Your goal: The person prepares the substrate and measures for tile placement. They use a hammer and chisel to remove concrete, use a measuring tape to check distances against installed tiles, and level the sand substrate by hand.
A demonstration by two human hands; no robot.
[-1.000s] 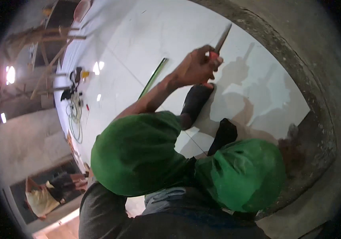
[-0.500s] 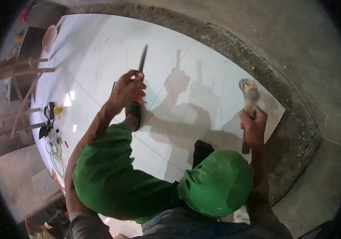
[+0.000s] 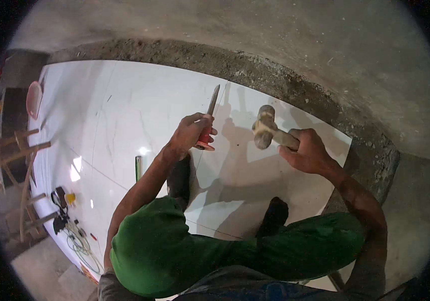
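My left hand [image 3: 190,133] grips a steel chisel [image 3: 214,95] by its red guarded handle [image 3: 206,142], blade angled up toward the wall. My right hand [image 3: 302,150] is closed round a pale wooden-handled mallet [image 3: 267,125], its head a little right of the chisel. Both tools are over white floor tiles [image 3: 144,90]. My green-trousered legs [image 3: 149,241] are bent below, with dark-covered feet [image 3: 179,180] on the tiles. A green straight bar [image 3: 139,168] lies left of my left forearm.
A rough dirt strip [image 3: 285,75] runs between the tiles and a concrete wall [image 3: 325,35]. At left are wooden framing pieces [image 3: 19,150], a pink basin [image 3: 34,100], a black tool [image 3: 59,198], a yellow object [image 3: 70,199] and coiled hose [image 3: 82,251].
My right hand has come into view with the mallet, then moved left toward the chisel, tilting it. The view has turned to face the wall more.
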